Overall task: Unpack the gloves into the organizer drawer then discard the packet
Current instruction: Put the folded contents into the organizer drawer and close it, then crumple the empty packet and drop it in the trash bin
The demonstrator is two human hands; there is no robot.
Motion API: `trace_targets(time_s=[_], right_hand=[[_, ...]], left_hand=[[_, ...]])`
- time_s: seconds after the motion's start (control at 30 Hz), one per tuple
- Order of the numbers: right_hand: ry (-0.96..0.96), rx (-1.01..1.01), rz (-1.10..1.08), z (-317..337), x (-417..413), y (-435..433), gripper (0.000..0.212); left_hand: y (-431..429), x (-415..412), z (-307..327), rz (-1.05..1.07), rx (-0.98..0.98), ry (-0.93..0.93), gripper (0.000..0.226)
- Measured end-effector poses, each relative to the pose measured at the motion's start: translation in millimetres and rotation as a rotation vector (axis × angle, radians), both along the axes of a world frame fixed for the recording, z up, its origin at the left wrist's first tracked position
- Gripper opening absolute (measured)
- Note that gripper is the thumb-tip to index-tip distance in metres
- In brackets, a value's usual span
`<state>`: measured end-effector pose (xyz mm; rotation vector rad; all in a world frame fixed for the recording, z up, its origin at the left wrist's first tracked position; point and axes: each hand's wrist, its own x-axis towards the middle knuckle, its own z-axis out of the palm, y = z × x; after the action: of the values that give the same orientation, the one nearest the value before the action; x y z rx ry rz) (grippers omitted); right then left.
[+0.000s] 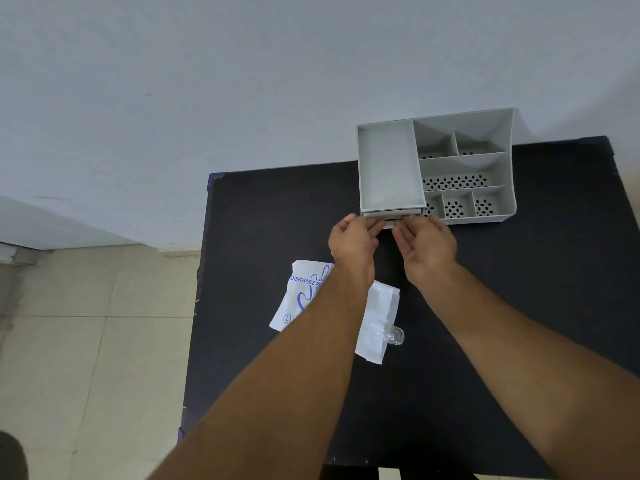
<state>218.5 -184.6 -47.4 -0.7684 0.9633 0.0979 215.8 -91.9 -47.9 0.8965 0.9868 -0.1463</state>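
Dark table (263,216) across centre and right of frame, pale wall above, beige tiled floor at lower left.

Grey organizer (464,168) at upper right of centre, against far edge of table. Open compartments on top: one large plain tray at left, smaller sections with perforated floors at right. Drawer (391,212) along lower front edge beneath large tray, showing only as a thin strip with a small pale tab at its middle; open or closed, cannot tell.

Left hand (351,242) just below organizer's front left, fingers (370,224) curled forward, tips touching drawer front. Right hand (427,245) just beside it, palm turned inward, fingers (410,221) reaching same tab. Both sets of fingers narrowly pinched at drawer's front edge; whether actually gripping tab or merely resting on it, cannot tell. Hands close together, not touching each other.

White packet (301,299) flat on table at centre of frame, below hands, well apart from organizer; blue lettering "DISPOSABLE" and a glove outline on left part, middle hidden under left forearm. Crumpled clear plastic, probably gloves (393,334), poking from packet's lower right edge.
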Motion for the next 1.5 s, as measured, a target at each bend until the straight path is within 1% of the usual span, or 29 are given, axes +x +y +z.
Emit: trace_targets(time_s=[0.17, 0.37, 0.47, 0.5, 0.53, 0.57, 0.63, 0.67, 0.7, 0.73, 0.8, 0.9, 0.93, 1.0, 1.03, 1.07, 1.1, 1.17, 1.2, 1.33, 1.37, 1.4, 1.47, 1.5], right_hand=[[0.011, -0.026, 0.097, 1.6, -6.0, -2.1, 0.067], [0.018, -0.015, 0.122, 1.9, -7.5, -2.5, 0.067], [0.034, -0.08, 0.204, 0.1, -14.2, -3.9, 0.063], [0.054, -0.127, 0.253, -1.4, -18.5, -4.0, 0.06], [0.08, -0.216, 0.327, -4.3, -23.7, -4.6, 0.055], [0.106, -0.372, 0.438, -7.9, -30.4, -5.2, 0.049], [0.105, -0.789, 0.733, -16.3, -46.1, -9.2, 0.042], [0.066, -0.95, 0.885, -20.4, -53.8, -11.5, 0.04], [0.028, -1.052, 1.024, -24.4, -60.0, -13.6, 0.04], [0.005, -1.11, 1.148, -28.4, -65.3, -14.6, 0.042], [0.008, -1.152, 1.337, -34.8, -73.8, -15.0, 0.05], [0.021, -1.196, 1.44, -37.8, -81.8, -10.7, 0.06], [0.019, -1.21, 1.462, -38.8, -84.2, -8.8, 0.061], [0.02, -1.188, 1.504, -41.0, -88.9, -4.9, 0.055], [0.025, -1.159, 1.516, -41.6, -91.1, -2.0, 0.046], [0.022, -1.133, 1.537, -42.4, -94.4, 2.1, 0.034], [0.017, -1.111, 1.544, -42.7, -97.2, 5.7, 0.022], [0.0, -1.065, 1.527, -44.8, -102.4, 13.5, 0.009], [-0.012, -1.022, 1.507, -44.1, -105.2, 17.9, 0.007], [-0.071, -0.853, 1.434, -43.1, -114.2, 38.0, 0.008], [-0.092, -0.825, 1.422, -41.7, -115.4, 43.7, 0.009], [-0.113, -0.802, 1.418, -38.6, -116.4, 49.9, 0.01], [-0.166, -0.758, 1.415, -32.4, -118.0, 63.0, 0.012], [-0.194, -0.743, 1.413, -29.2, -119.2, 70.4, 0.015]], left_hand=[[-2.9, -2.5, 2.9, 0.005, 0.008, 0.006, 0.038], [-1.9, -5.4, 6.4, -0.011, 0.007, 0.014, 0.038], [-1.4, -12.1, 6.0, -0.068, 0.048, 0.026, 0.037], [-1.1, -15.4, 5.6, -0.103, 0.089, 0.039, 0.036], [-0.5, -18.9, 4.9, -0.139, 0.134, 0.052, 0.035], [0.8, -23.8, 3.7, -0.173, 0.181, 0.062, 0.033], [4.9, -34.7, 1.9, -0.253, 0.273, 0.081, 0.029], [7.0, -41.1, 1.5, -0.288, 0.316, 0.091, 0.027], [8.9, -47.4, 0.8, -0.305, 0.361, 0.099, 0.025], [11.0, -55.1, 0.4, -0.297, 0.417, 0.105, 0.022], [14.1, -71.6, -0.8, -0.226, 0.568, 0.102, 0.018], [20.1, -96.2, -3.0, -0.147, 0.796, 0.078, 0.019], [24.6, -103.9, -6.6, -0.164, 0.934, 0.079, 0.024], [35.5, -117.6, -15.9, -0.261, 1.218, 0.164, 0.045], [40.2, -122.7, -21.0, -0.317, 1.27, 0.246, 0.058], [45.0, -130.0, -24.9, -0.349, 1.226, 0.346, 0.07], [49.1, -135.4, -26.7, -0.357, 1.12, 0.432, 0.081], [56.3, -146.4, -27.7, -0.318, 0.889, 0.517, 0.092], [59.3, -151.8, -28.5, -0.273, 0.81, 0.516, 0.093], [70.3, -166.2, -28.9, 0.018, 0.524, 0.416, 0.098], [73.1, -169.2, -29.6, 0.031, 0.47, 0.408, 0.094], [77.8, -172.0, -30.4, -0.008, 0.448, 0.404, 0.083], [86.1, -176.0, -31.4, -0.143, 0.463, 0.38, 0.044], [90.1, -178.4, -30.0, -0.168, 0.456, 0.359, 0.027]])
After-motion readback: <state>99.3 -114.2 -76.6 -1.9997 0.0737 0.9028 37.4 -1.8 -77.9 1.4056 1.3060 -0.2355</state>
